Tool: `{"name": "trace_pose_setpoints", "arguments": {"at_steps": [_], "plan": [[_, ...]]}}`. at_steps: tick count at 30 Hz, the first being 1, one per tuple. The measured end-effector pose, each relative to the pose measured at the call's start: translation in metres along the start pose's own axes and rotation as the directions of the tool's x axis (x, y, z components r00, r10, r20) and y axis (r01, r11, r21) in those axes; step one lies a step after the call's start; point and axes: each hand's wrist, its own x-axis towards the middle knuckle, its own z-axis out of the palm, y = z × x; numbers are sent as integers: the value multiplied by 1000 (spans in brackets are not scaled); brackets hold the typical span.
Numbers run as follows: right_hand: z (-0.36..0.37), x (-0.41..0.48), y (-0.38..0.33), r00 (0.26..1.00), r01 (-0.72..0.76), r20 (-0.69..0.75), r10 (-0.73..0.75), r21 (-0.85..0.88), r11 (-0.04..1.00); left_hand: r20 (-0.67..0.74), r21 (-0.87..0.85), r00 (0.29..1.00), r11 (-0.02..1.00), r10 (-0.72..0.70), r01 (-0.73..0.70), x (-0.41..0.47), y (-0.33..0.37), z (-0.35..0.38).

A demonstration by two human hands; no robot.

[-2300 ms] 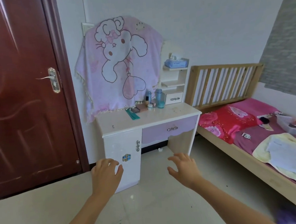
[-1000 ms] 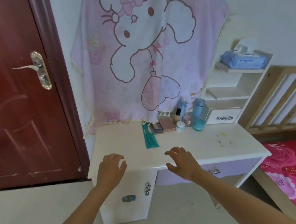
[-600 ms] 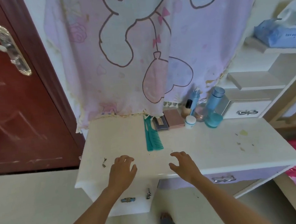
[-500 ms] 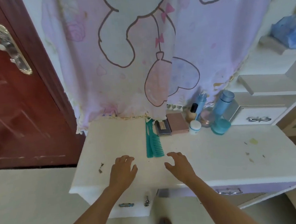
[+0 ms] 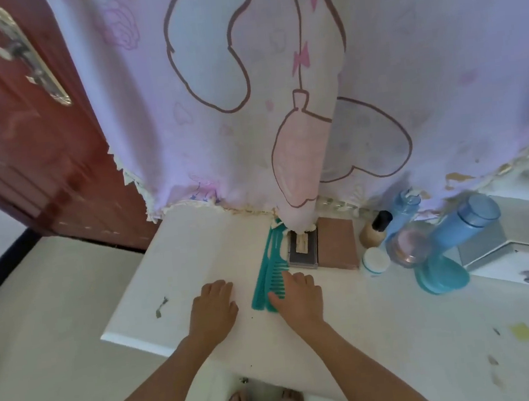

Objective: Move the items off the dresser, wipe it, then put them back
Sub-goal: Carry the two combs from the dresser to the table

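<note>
The white dresser top lies right below me. Two teal combs lie side by side on it. My right hand rests on their near ends, fingers over the teeth and thumb against the edge. My left hand lies flat just left of the combs, holding nothing. Behind the combs sit a dark compact case and a brown palette. To the right stand a foundation bottle, a small white jar, a pink jar and a tall blue bottle.
A pink cartoon cloth hangs over the dresser's back, its hem touching the combs and case. A red-brown door stands at the left. A small drawer unit sits at the right. Bits of debris and a yellow scrap dot the top.
I have walked up to the dresser and now look down on it. Both hands moved forward over the top; the right one has reached the combs.
</note>
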Motion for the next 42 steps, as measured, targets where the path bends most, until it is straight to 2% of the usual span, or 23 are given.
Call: {"name": "trace_pose_setpoints", "arguments": {"at_steps": [7,10,18,22,25,35,42], "plan": [[6,8,-20,999,-33,-33,31,-61,998,8,84,999,996,36,-36,10,2,-1],[10,9,-25,995,-95,-39,94,-45,994,36,134,996,987,86,-90,10,1,-2],[6,17,-36,966,-260,8,260,65,963,132,182,986,975,106,-129,15,-2,-8],[5,19,-41,949,-314,7,314,49,948,86,205,992,973,93,-109,14,2,-16],[3,20,-43,949,-314,16,314,43,948,109,143,994,989,6,-22,13,2,-18],[3,17,-32,942,-335,51,332,223,915,126,119,992,992,16,-31,12,2,-16],[3,11,-27,964,-245,4,265,391,887,126,99,992,995,15,-27,14,3,-18]]}}
